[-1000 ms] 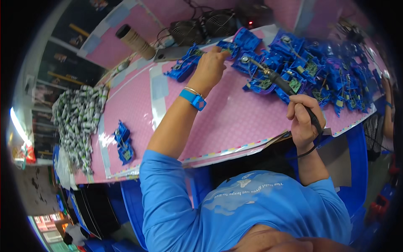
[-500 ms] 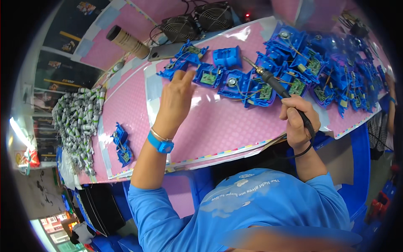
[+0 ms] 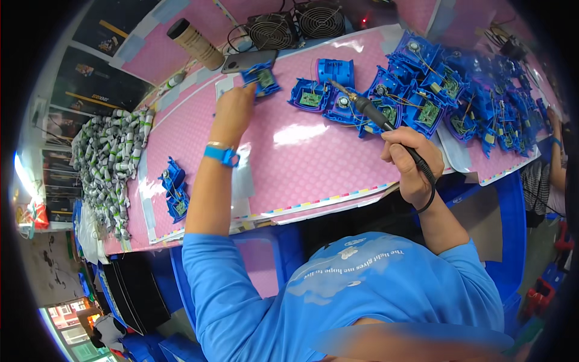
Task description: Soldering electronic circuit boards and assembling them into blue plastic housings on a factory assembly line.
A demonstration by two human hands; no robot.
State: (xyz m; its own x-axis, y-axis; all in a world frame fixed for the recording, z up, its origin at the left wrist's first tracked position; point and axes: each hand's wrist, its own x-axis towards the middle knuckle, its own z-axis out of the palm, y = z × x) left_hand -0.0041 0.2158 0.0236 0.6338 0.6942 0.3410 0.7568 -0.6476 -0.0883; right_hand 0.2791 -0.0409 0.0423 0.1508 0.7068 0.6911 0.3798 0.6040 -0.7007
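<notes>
My left hand (image 3: 233, 111) is closed on a blue plastic housing (image 3: 269, 87) with a green circuit board in it, at the far left of the work. The fingertips and part of that housing are hidden behind the hand. My right hand (image 3: 413, 163) grips a soldering iron (image 3: 377, 114) with a black handle, pointing up and left. Its metal tip is over the row of housings, close to a blue rounded shell (image 3: 336, 72); whether they touch I cannot tell. Beside it lies an open housing (image 3: 309, 96) with a board and wires.
Many wired blue housings (image 3: 425, 111) are heaped at the right. A separate housing (image 3: 175, 190) lies at left, near a pile of grey-and-green parts (image 3: 111, 163). Behind stand two black fans (image 3: 271, 31), a phone (image 3: 250, 61) and a brown canister (image 3: 196, 43). Another person's arm (image 3: 558, 145) shows far right.
My left hand has taken hold of the wired housing and drawn it left, away from the row. The soldering iron has moved slightly left with my right hand. The view has shifted a little.
</notes>
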